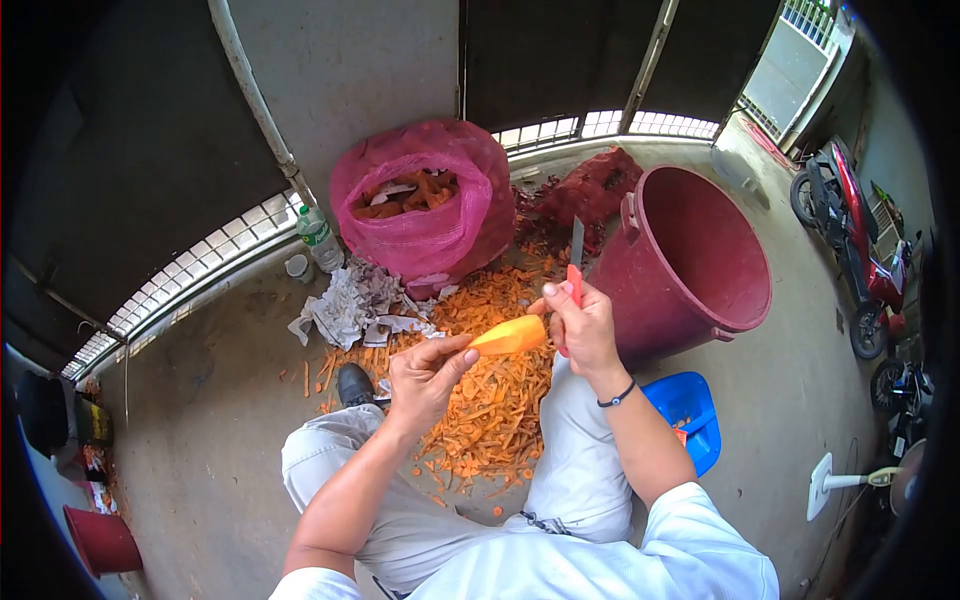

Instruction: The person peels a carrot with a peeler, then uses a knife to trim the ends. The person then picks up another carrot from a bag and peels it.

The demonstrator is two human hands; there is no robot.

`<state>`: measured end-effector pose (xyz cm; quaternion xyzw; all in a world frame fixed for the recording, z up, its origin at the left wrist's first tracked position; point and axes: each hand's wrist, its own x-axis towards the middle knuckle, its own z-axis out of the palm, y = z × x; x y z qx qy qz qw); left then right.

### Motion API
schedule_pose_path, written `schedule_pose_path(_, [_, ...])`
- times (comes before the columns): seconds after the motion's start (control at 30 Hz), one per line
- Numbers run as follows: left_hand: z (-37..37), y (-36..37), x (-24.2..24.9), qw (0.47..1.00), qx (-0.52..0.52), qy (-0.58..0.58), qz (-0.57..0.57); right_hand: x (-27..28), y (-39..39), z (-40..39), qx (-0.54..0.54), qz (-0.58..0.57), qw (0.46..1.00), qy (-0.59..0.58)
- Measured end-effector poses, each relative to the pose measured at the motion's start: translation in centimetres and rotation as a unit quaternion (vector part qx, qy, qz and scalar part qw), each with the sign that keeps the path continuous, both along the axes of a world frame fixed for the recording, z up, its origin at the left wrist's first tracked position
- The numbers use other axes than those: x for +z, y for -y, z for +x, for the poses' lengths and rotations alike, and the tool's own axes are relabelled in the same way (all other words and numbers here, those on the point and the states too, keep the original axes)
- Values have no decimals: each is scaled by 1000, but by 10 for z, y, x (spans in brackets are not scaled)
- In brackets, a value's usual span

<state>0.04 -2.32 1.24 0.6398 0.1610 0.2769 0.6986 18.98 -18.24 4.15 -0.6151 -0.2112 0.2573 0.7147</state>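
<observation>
Clearly, the carrot [510, 335] looks smooth, bright orange, peeled.

Two hands [430, 375], one carrot [510, 335], one knife [575, 262], two buckets [690, 260].

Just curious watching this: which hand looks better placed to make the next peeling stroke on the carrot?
Probably the right hand: it grips the red-handled peeler just above the carrot, while the left hand only holds the carrot's end.

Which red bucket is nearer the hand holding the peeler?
The large dark-red bucket, tilted on its side with its open mouth toward the camera, just beyond the right hand. The small red bucket stands upright far off at lower left.
</observation>
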Motion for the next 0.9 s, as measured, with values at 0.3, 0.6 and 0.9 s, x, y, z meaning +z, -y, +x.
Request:
schedule_pose_path(0.3, [5,-3,1,998,15,59,-4,8,14,-23,133,6,981,-139])
schedule_pose_path(0.6, [10,20,7,973,-107,65,-195,7,0,-67,110,120,910,-382])
schedule_pose_path(0.9, [1,-51,12,906,122,169,-369,5,8,-58,55,123,974,-183])
